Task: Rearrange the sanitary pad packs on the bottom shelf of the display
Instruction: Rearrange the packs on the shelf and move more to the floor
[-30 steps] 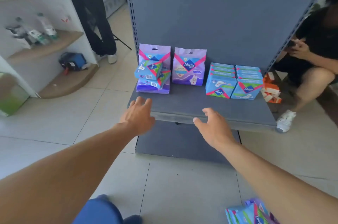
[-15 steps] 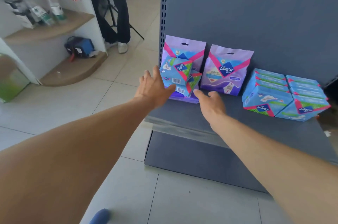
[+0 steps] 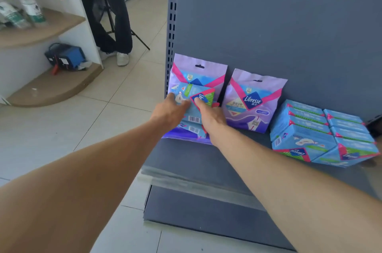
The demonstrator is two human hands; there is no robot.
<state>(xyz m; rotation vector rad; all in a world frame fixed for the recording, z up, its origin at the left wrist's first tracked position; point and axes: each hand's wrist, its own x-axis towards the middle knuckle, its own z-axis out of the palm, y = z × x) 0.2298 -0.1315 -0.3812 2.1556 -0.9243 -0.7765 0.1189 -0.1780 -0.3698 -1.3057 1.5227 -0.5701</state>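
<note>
On the grey bottom shelf (image 3: 198,162) two purple Libresse bags lean on the back panel: one at the left (image 3: 198,71), one in the middle (image 3: 253,102). A small blue pad pack (image 3: 195,100) leans tilted against the left bag, above another blue pack (image 3: 193,128) and a flat purple pack (image 3: 182,136). My left hand (image 3: 170,111) and my right hand (image 3: 209,117) both lie on the tilted blue pack, fingers against its front and sides. Blue packs (image 3: 318,135) are stacked in two rows at the right.
A person in dark trousers (image 3: 109,9) stands on the tiled floor behind the display's left upright (image 3: 170,15). A white corner unit with wooden shelves (image 3: 47,27) holds bottles (image 3: 31,5) and a blue device (image 3: 66,57) at the left.
Both hands moved forward from the shelf's front edge onto the tilted blue pack at the left. The view came closer to the display.
</note>
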